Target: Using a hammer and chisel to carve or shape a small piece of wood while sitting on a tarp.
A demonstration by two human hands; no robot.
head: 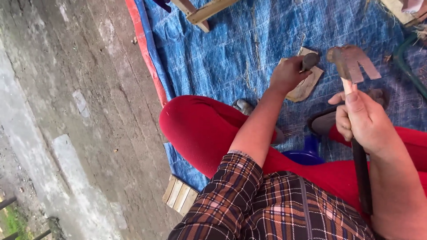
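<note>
My left hand (pixel 288 73) is closed around a small dark stone (pixel 310 60), held just above a flat tan slab (pixel 307 86) that lies on the blue tarp (pixel 213 53). My right hand (pixel 362 120) grips a tool by its long dark handle (pixel 362 178), thumb stretched up along the neck. The tool's rusty metal blade (pixel 353 62) sticks out above that hand, just to the right of the stone. I sit on the tarp, with my knee in red trousers (pixel 200 129) below the left arm.
A red-edged tarp border (pixel 144 49) meets bare concrete floor (pixel 66 111) on the left. Nearby are a grey sandal (pixel 243 106), a dark sandal (pixel 322 122), a blue plastic object (pixel 307 153), a slatted wooden piece (pixel 180 194), wooden legs (pixel 200 13) and a green hose (pixel 404 66).
</note>
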